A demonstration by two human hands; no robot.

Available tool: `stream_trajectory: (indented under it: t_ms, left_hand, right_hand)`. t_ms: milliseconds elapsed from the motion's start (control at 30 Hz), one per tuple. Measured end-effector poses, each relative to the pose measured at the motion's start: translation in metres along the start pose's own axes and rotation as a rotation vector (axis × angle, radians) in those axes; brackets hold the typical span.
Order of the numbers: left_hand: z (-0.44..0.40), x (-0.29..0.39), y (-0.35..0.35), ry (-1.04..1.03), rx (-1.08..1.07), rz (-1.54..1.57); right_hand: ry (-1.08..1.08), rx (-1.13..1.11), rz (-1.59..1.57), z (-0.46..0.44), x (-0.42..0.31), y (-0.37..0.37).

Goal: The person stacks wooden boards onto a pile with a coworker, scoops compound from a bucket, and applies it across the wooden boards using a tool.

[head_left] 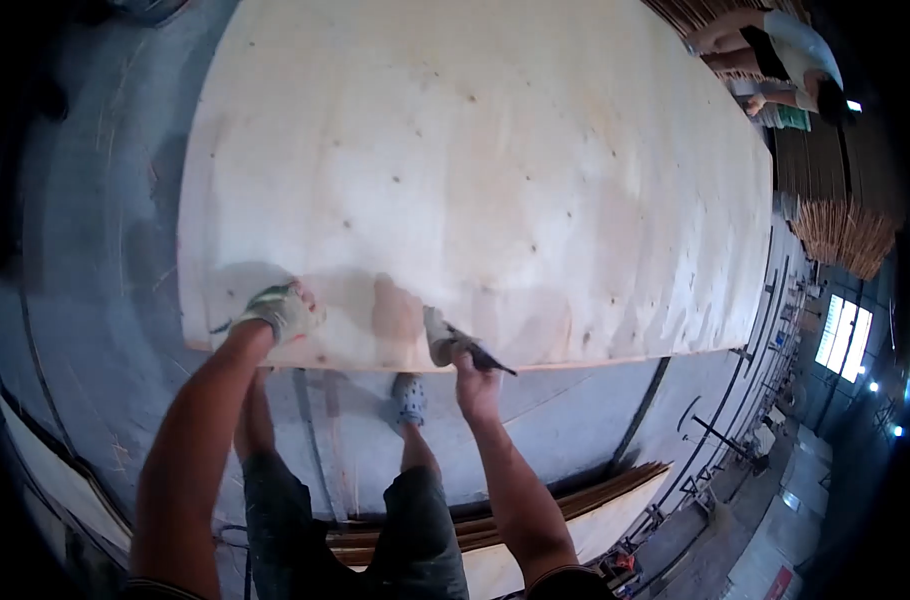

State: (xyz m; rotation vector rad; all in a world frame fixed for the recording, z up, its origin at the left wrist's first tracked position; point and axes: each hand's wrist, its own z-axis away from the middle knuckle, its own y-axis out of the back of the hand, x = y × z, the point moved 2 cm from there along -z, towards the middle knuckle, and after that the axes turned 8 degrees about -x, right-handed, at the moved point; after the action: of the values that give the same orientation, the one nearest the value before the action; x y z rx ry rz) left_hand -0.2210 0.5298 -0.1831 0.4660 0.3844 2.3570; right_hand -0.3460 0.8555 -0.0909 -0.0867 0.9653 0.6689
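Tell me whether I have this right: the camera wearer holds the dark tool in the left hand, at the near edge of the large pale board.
Wrong hand. The head view shows the dark tool in the right hand, at the near edge of the large pale board. The gloved left hand is off to one side along that edge.

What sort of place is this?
Probably a plywood workshop: a large, pale, knotted wooden sheet, stacked pale and brown panels, and a fanned pile of thin brown pieces.
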Motion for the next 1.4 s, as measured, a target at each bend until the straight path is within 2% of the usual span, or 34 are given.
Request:
stream_trajectory:
  t_ms: [33, 67, 133, 167, 200, 233, 267, 333, 400, 467, 500, 567, 600, 667, 700, 733, 800, 867, 1000, 1067, 1100, 1133, 1200, 1267, 1333, 1400]
  left_hand:
    - [0.006, -0.012, 0.027, -0.119, -0.067, 0.029]
    - [0.012, -0.020, 0.068, -0.123, -0.042, 0.027]
    - [0.025, -0.045, 0.133, 0.088, 0.241, -0.003]
    - [0.016, -0.060, 0.138, 0.081, 0.235, -0.002]
    - [0.008, -0.077, 0.146, 0.070, 0.391, -0.149]
    - [0.004, -0.090, 0.151, 0.055, 0.538, -0.296]
    - [0.001, -0.099, 0.156, 0.044, 0.537, -0.287]
    - [-0.013, -0.104, 0.162, 0.086, 0.156, -0.142]
    - [-0.018, -0.107, 0.153, 0.063, 0.208, -0.143]
    - [-0.027, -0.109, 0.152, 0.090, 0.235, -0.186]
    - [-0.026, -0.109, 0.155, 0.097, 0.246, -0.172]
    - [-0.025, -0.110, 0.159, 0.068, 0.169, -0.142]
    - [-0.029, -0.114, 0.161, 0.069, 0.169, -0.142]
    - [-0.032, -0.118, 0.153, 0.038, 0.186, -0.123]
    - [-0.028, -0.117, 0.156, 0.021, 0.199, -0.128]
    - [-0.026, -0.116, 0.159, 0.013, 0.187, -0.136]
    - [-0.024, -0.112, 0.161, 0.052, 0.149, -0.158]
    - [-0.026, -0.113, 0.152, 0.032, 0.186, -0.176]
    - [-0.028, -0.107, 0.149, 0.100, 0.186, -0.280]
    - [-0.029, -0.104, 0.146, 0.105, 0.194, -0.314]
    - [-0.029, -0.105, 0.144, 0.113, 0.200, -0.302]
    - [-0.032, -0.106, 0.142, 0.122, 0.207, -0.289]
    - [-0.035, -0.109, 0.135, 0.120, 0.191, -0.302]
    - [-0.028, -0.110, 0.138, 0.063, 0.256, -0.263]
    - [-0.028, -0.112, 0.136, 0.033, 0.279, -0.269]
    - [-0.028, -0.110, 0.137, 0.012, 0.257, -0.258]
  right_hand:
    - [-0.003, 0.001, -0.044, -0.012, -0.017, -0.015]
    - [0.022, 0.001, -0.046, -0.032, -0.038, -0.034]
    - [0.138, 0.008, 0.095, -0.060, -0.080, -0.072]
    - [0.150, 0.030, 0.104, -0.074, -0.103, -0.092]
    - [0.164, 0.055, 0.115, -0.095, -0.127, -0.115]
    - [0.180, 0.042, -0.003, -0.121, -0.135, -0.135]
    - [0.209, 0.025, -0.118, -0.152, -0.141, -0.154]
    - [0.303, -0.038, -0.480, -0.217, -0.166, -0.197]
    - [0.288, -0.168, -0.753, -0.279, -0.184, -0.224]
    - [0.201, 0.065, -0.327, -0.343, -0.200, -0.249]
    - [0.211, 0.052, -0.319, -0.367, -0.219, -0.260]
    - [0.119, 0.327, 0.758, -0.398, -0.255, -0.270]
    - [0.119, 0.326, 0.758, -0.408, -0.260, -0.274]
    - [0.650, 0.147, 1.039, -0.406, -0.257, -0.281]
    - [0.808, 0.115, 1.039, -0.400, -0.237, -0.271]
    - [0.791, 0.119, 1.040, -0.388, -0.213, -0.257]
    - [1.128, -0.010, 1.056, -0.337, -0.160, -0.232]
    - [1.177, -0.094, 0.939, -0.251, -0.133, -0.231]
    - [0.796, -0.042, 1.004, -0.097, -0.036, -0.234]
    - [0.689, 0.015, 0.991, -0.034, 0.004, -0.234]
    - [0.488, -0.076, 1.006, -0.008, 0.023, -0.231]
    - [0.474, -0.062, 0.997, 0.008, 0.037, -0.227]
    - [0.275, 0.080, 0.844, 0.035, 0.060, -0.218]
    - [-0.031, 0.237, -0.008, 0.022, 0.098, -0.222]
    - [-0.162, 0.279, -0.001, 0.001, 0.053, -0.237]
    - [0.189, 0.294, 0.588, -0.021, 0.007, -0.254]
